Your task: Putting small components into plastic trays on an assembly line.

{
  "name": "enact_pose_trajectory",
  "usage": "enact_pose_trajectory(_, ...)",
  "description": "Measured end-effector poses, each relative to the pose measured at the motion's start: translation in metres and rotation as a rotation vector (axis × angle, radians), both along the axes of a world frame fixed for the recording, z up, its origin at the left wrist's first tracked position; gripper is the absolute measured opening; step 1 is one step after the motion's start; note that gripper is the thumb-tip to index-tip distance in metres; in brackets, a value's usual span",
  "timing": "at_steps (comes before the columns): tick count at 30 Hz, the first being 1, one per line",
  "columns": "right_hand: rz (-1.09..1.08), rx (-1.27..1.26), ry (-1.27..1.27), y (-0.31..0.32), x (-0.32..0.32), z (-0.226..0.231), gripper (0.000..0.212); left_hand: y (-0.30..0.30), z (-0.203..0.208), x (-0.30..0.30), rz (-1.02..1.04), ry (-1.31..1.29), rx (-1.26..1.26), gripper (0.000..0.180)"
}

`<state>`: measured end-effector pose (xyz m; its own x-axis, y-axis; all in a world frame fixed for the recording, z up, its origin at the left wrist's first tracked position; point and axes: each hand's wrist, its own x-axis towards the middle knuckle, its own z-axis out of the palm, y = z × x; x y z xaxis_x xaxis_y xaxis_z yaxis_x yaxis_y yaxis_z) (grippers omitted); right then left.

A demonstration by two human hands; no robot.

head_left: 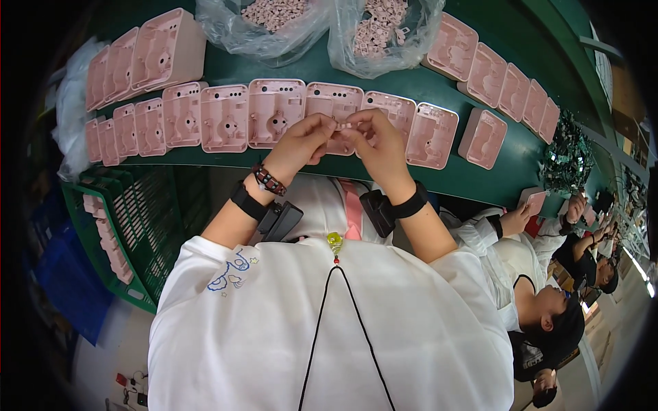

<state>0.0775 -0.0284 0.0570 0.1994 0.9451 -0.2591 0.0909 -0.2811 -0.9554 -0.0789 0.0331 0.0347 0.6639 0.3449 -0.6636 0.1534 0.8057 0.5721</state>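
Note:
My left hand [306,140] and my right hand [381,145] meet above a row of pink plastic housings. Between their pinched fingertips is a small pale pink plastic part [343,126], its exact shape too small to make out. Directly beneath lies an open pink housing [334,98], partly covered by my fingers. Its neighbours, one pink housing [277,113] on the left and another pink housing [432,137] on the right, lie with their hollow insides facing up. Small pink parts [274,14] fill a clear plastic bag [274,48] beyond my hands; a second bag [384,65] holds more.
More pink housings [164,51] line the dark green table [274,159] at both sides. A green crate [147,205] stands below the left edge. Dark green pieces [569,154] are heaped at the right, near a co-worker's hand [515,222] holding a pink housing.

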Motion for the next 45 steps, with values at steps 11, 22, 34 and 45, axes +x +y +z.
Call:
enact_pose_trajectory(11, 0.095, 0.068, -0.330, 0.005, -0.002, 0.002, 0.012, -0.001, 0.014, -0.001, -0.117, 0.067, 0.155, 0.019)
enact_pose_trajectory(22, 0.340, 0.341, -0.712, 0.005, -0.005, 0.004, 0.012, 0.000, 0.002, -0.012, -0.262, 0.112, 0.599, 0.019)
enact_pose_trajectory(34, 0.619, 0.470, -1.216, 0.066, 0.027, -0.047, 0.005, 0.014, -0.004, -0.045, 0.166, 0.175, 0.211, 0.039)
enact_pose_trajectory(45, 0.761, 0.496, -1.367, 0.077, 0.021, -0.054, 0.007, 0.020, -0.006, -0.070, 0.289, 0.131, 0.155, 0.044)
